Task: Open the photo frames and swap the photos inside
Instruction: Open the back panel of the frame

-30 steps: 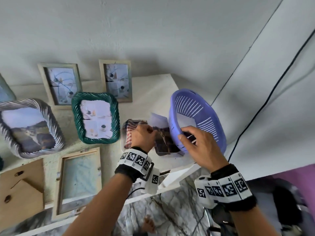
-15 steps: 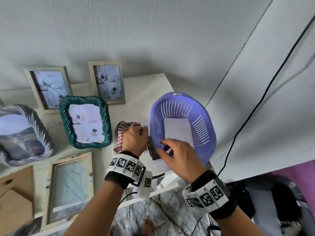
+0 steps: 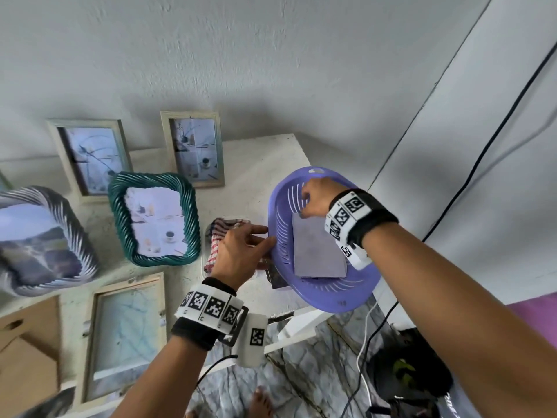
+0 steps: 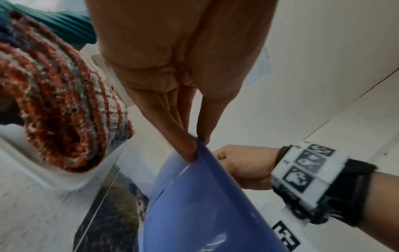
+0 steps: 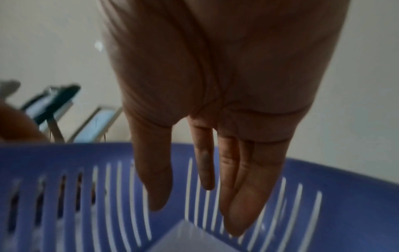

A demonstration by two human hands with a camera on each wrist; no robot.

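A purple slotted basket (image 3: 340,297) sits at the table's right end, over a dark landscape photo (image 3: 277,277) whose corner sticks out beneath it. A pale, face-down photo (image 3: 316,251) lies inside the basket. My right hand (image 3: 313,203) reaches into the far end with straight fingers (image 5: 237,204); it is open, tips just above the photo's top corner (image 5: 190,238). My left hand (image 3: 244,251) is beside the basket, open, its straight fingertips (image 4: 190,151) touching the left rim (image 4: 205,170). The dark photo (image 4: 112,213) lies under that rim.
A red checked cloth (image 3: 223,233) lies under my left hand. A green twisted frame (image 3: 153,218), a grey twisted frame (image 3: 39,236) and two pale frames (image 3: 90,155) (image 3: 193,149) stand at the wall. An open wooden frame (image 3: 126,336) and its backing board (image 3: 27,342) lie flat. The basket overhangs the table's front-right corner.
The basket, tilted up on its edge a second ago, now lies flat over the dark photo. My right hand moved from its near rim into its far end. My left hand shifted to the rim.
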